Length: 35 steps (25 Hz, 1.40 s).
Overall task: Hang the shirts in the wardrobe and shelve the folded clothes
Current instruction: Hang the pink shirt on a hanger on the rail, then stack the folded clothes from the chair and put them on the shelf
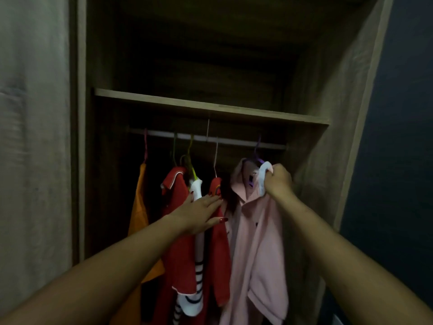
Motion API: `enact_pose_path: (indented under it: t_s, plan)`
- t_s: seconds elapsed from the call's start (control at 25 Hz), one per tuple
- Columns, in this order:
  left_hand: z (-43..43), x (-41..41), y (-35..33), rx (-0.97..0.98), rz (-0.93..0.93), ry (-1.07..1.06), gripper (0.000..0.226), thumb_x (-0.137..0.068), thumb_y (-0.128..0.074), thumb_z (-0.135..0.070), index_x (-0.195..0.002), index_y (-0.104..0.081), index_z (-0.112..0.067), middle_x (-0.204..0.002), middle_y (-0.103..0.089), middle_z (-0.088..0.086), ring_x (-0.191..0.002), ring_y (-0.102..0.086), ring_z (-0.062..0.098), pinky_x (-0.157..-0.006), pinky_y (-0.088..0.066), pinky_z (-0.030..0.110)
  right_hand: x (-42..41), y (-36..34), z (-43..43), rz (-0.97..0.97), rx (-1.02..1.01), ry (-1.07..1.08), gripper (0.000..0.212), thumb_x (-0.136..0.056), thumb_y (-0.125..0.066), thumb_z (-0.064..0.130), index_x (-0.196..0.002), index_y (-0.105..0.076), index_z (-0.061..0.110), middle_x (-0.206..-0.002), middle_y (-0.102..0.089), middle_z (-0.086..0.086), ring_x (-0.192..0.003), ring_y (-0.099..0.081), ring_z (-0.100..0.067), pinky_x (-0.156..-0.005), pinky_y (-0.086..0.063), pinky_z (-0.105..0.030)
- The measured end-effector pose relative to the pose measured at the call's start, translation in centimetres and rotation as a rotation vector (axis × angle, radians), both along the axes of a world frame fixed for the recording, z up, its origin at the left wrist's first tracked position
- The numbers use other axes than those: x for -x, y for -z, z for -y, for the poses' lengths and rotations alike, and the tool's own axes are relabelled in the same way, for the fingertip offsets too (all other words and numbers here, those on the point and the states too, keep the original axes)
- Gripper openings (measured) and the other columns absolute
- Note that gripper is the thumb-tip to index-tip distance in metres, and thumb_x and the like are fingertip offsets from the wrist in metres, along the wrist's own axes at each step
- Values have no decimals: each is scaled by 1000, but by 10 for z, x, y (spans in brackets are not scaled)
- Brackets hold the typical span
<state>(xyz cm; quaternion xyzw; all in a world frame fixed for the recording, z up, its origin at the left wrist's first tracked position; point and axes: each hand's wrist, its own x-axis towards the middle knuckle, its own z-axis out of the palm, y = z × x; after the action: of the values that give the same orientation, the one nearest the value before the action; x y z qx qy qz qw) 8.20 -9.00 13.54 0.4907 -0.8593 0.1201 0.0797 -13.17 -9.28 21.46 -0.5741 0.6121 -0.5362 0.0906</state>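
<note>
Dim light fills a tall wooden wardrobe, with a grey curtain at its left and a dark blue wall at its right. Under a plain wooden shelf runs a pale metal rail. From left to right it carries an orange garment, a red collared shirt, a white top with dark stripes, a second red shirt and a pink polo shirt. The pink polo shirt hangs on a purple plastic hanger hooked over the rail's right end. The person's right hand is clenched around pale fabric at the pink shirt's collar. The left hand lies flat, fingers straight, against the second red shirt.
</note>
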Motion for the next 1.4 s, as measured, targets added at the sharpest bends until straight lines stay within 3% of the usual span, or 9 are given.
enact_pose_path:
  t_s: [0.12,0.32,0.48,0.72,0.84,0.96,1.16,1.32,1.4]
  plan:
    - [3,3,2,19,-13,-13,61,-97,-32,-51,-150,-15,-28,-161,-12,-3,-148,-9,20,-114,-6,60,-10,4,28,-34,34,8,27,-91,-40,5,-109,-54,-10,-114,-59,-27,-105,-57,-40,-84,-47,-38]
    - [2,1,4,77,30,-24,58,-97,-32,-51,-149,-21,-29,-160,-15,-2,-148,-10,19,-114,-3,63,-7,38,62,-222,-2,-18,31,-79,-36,9,-93,-60,-5,-98,-62,-29,-96,-60,-43,-82,-52,-43]
    - [-3,2,8,18,-4,-64,57,-98,-32,-49,-150,-19,-30,-160,-14,-3,-148,-7,19,-112,0,63,12,56,73,-305,7,-3,27,-89,-44,-3,-113,-53,-13,-115,-53,-33,-102,-53,-44,-86,-45,-44]
    - [-28,1,28,-29,-205,-123,58,-98,-33,-47,-150,-18,-28,-160,-12,-5,-148,-8,15,-114,-5,61,-7,87,32,-366,368,25,40,-81,-54,-1,-120,-56,2,-121,-50,-18,-110,-46,-33,-91,-39,-44]
    - [-65,-28,55,25,-438,-162,55,-98,-34,-47,-149,-23,-29,-159,-20,-6,-146,-15,10,-115,-15,57,-55,109,-7,-247,550,-318,36,-79,-50,-4,-113,-59,2,-116,-54,-15,-111,-49,-25,-100,-34,-29]
    - [-129,-79,91,118,-644,-268,54,-97,-35,-43,-147,-29,-24,-156,-30,-2,-145,-22,12,-116,-24,50,-121,141,-47,-98,511,-629,33,-80,-51,-8,-110,-59,2,-112,-54,-12,-108,-51,-20,-98,-39,-27]
    - [-295,-185,177,220,-924,-766,51,-95,-44,-38,-140,-43,-14,-147,-44,4,-138,-36,13,-116,-26,29,-265,225,-144,-63,306,-1111,29,-83,-53,-8,-109,-60,1,-110,-53,-6,-99,-50,-7,-91,-35,-6]
    - [-423,-254,231,290,-1125,-1121,47,-94,-48,-33,-131,-52,-4,-134,-56,11,-124,-49,14,-103,-32,16,-365,294,-222,-144,153,-1392,28,-85,-53,-4,-111,-59,4,-109,-55,-11,-100,-57,-19,-93,-45,-24]
    - [-488,-289,265,320,-1239,-1300,40,-96,-50,-25,-132,-53,-9,-134,-56,7,-125,-49,15,-103,-33,19,-411,330,-260,-186,66,-1497,29,-83,-49,0,-111,-58,4,-109,-55,-11,-99,-58,-24,-92,-48,-35]
